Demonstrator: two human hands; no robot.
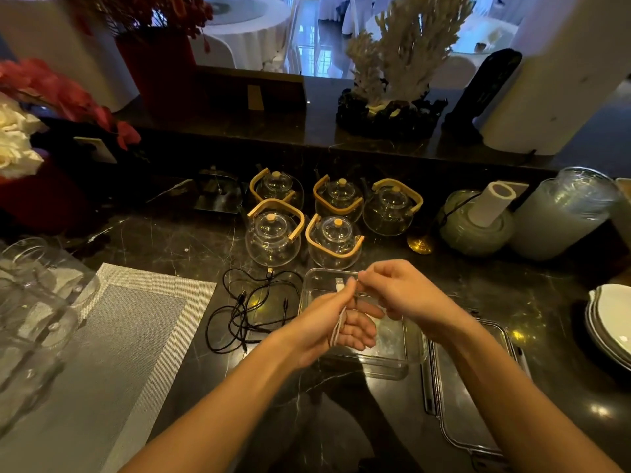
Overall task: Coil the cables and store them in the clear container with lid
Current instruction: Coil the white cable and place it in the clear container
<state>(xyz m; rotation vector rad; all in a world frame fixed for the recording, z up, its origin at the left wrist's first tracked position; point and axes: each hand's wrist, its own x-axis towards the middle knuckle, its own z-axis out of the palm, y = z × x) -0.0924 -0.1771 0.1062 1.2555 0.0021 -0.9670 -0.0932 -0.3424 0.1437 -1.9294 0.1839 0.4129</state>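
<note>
Head view: the clear container (pixel 392 365) sits on the dark counter, and everything here is told from it. Just right of it lies its lid (pixel 467 380), off and flat. Right above the container, both hands hold a thin white cable (pixel 339 324). The left hand (pixel 336 327) has loops of the white cable wrapped round its fingers, and its thumb pinches the cable. The right hand (pixel 392 291) pinches the cable's end near the white plug (pixel 339 284). So the cable is in the hands, over the open container, not yet in it.

The white cable looks light, soft and bendy. It may spring open if let go, so I think it is best held by the whole bundle of loops, not by the plug.

Just left of the container lies a tangle of black cables (pixel 254 310), loose on the counter. They look light and floppy too, and may snag on each other. Behind the container stand glass teapots (pixel 273 238).
</note>
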